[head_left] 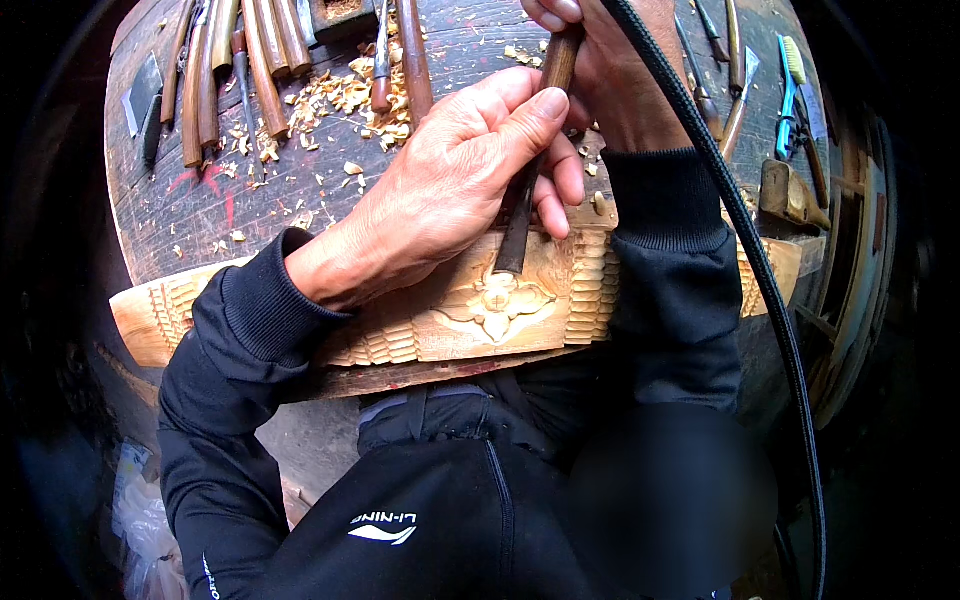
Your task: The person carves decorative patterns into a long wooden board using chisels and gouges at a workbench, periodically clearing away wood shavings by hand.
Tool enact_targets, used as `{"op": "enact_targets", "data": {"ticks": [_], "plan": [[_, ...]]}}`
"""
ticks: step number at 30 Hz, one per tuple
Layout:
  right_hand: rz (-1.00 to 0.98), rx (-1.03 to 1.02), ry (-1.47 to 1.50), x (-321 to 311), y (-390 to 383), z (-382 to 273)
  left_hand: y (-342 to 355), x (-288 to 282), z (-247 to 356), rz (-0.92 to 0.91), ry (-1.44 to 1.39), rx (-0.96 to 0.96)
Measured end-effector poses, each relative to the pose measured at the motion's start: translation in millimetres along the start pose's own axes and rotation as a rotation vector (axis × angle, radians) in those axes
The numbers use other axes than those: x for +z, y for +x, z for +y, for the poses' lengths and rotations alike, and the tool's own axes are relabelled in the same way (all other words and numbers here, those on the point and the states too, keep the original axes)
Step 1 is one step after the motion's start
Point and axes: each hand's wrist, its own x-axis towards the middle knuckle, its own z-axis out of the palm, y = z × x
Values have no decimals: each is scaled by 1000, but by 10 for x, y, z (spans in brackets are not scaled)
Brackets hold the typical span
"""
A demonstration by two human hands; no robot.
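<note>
A carving chisel [516, 228] with a brown wooden handle stands tilted, its dark blade down on a pale wooden board [440, 343]. The cutting edge meets the upper part of a carved four-petalled flower [497, 302] with a round centre. My left hand [465, 170] pinches the lower handle between thumb and fingers, close above the blade. Higher up, the fingers of my right hand [635, 85] are closed around the handle, partly behind a black cable. Rows of scalloped gouge cuts [592, 290] flank the flower panel.
Several wooden-handled chisels [262, 80] lie at the far left of the dark workbench [150, 220], among curled wood shavings [350, 95]. More tools, a blue brush [786, 95] and a wooden mallet-like block [790, 195] lie at the right. A black braided cable [740, 215] crosses my right arm.
</note>
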Motion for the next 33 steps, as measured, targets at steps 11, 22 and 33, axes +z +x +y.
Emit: {"op": "enact_targets", "data": {"ticks": [11, 22, 33], "plan": [[-23, -13, -46, 29, 11, 8, 9, -32, -69, 11, -40, 14], [-37, -8, -55, 45, 0, 20, 3, -14, -44, 27, 1, 57], [-70, 15, -97, 104, -7, 109, -62, -17, -11, 68, 62, -46]]}}
